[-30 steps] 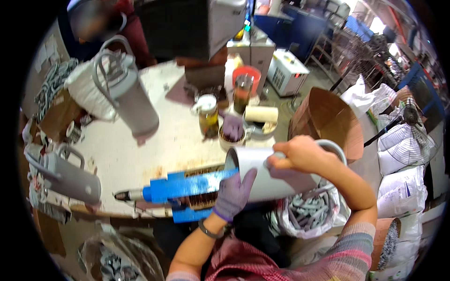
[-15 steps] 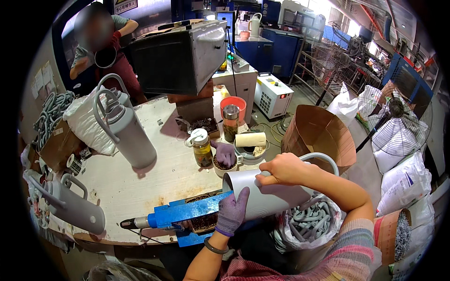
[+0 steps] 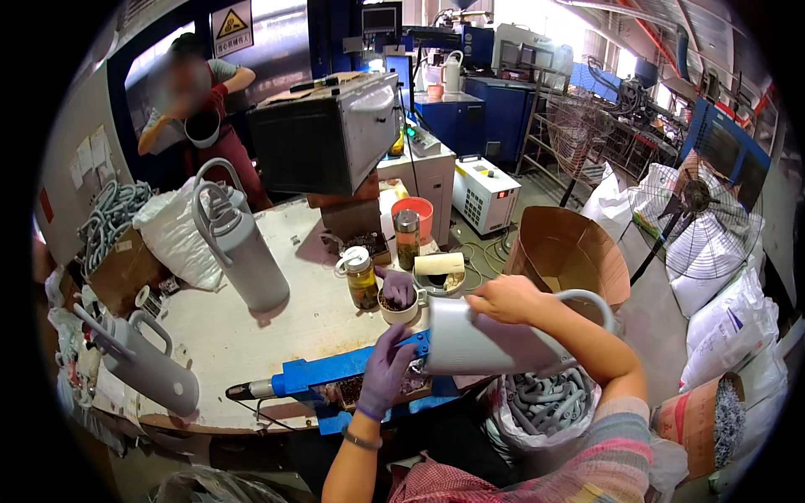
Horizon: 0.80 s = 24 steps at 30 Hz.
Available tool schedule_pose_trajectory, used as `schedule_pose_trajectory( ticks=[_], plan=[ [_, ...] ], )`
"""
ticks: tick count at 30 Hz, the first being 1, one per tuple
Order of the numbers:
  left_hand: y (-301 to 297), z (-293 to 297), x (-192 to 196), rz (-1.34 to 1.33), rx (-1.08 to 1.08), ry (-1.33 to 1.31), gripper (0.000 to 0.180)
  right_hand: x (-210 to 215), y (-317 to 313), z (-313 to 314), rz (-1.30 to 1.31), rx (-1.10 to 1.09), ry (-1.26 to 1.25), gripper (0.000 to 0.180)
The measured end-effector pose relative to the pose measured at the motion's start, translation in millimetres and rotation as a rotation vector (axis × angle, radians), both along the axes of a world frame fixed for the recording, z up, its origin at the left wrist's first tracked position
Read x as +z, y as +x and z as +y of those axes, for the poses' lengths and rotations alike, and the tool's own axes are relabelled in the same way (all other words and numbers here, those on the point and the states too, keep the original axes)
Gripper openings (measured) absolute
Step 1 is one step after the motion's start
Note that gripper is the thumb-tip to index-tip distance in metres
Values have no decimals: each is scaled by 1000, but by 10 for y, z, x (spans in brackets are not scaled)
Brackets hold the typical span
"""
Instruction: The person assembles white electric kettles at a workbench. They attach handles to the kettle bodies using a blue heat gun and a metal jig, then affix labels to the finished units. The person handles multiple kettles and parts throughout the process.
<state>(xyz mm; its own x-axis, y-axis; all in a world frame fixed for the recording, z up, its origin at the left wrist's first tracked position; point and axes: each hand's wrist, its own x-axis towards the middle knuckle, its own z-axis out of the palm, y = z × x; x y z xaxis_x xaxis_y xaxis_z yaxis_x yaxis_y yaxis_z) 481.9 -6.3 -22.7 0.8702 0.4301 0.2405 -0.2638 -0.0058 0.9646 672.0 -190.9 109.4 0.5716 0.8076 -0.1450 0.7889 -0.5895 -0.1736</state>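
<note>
Far off to the left of the person's hands, a grey jug (image 3: 147, 365) with a loop handle lies tipped on the round worktable (image 3: 251, 335), and a taller grey jug (image 3: 243, 251) stands upright further back. Nearer, a blue tool (image 3: 335, 377) stretches along the table edge, its metal tip pointing left. The left hand (image 3: 386, 369), in a purple glove, rests on this blue tool with fingers curled around the open mouth of a grey jug body (image 3: 486, 344); I cannot tell how firmly it grips. Just beyond that hand sit a small bowl (image 3: 398, 310) with a purple glove in it and a glass jar (image 3: 360, 277) with a white lid. The jug body lies on its side between the two hands. The bare right hand (image 3: 507, 298) is closed over its top, near the handle (image 3: 591, 306). Below the right forearm, a bag (image 3: 545, 402) holds grey handles. Behind it stands an open cardboard box (image 3: 570, 251).
</note>
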Motion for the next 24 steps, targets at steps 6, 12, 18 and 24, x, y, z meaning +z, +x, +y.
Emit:
schedule_pose_trajectory(
  ticks=[6,12,18,24],
  plan=[
    [-960,-213,-462,429,-279,-459,47,185,-200,-1679,311,-152,338,55],
    [-700,-1448,-921,-13,-822,501,57,-799,-589,-2164,1075,622,1356,30],
    [-1075,-1548,-1243,397,-638,3,53,-1909,-1166,-2882,159,-606,1098,39],
    [-1224,-1183,-1060,448,-379,-354,50,-4222,-3299,-5319,-110,-2015,318,46]
  ],
)
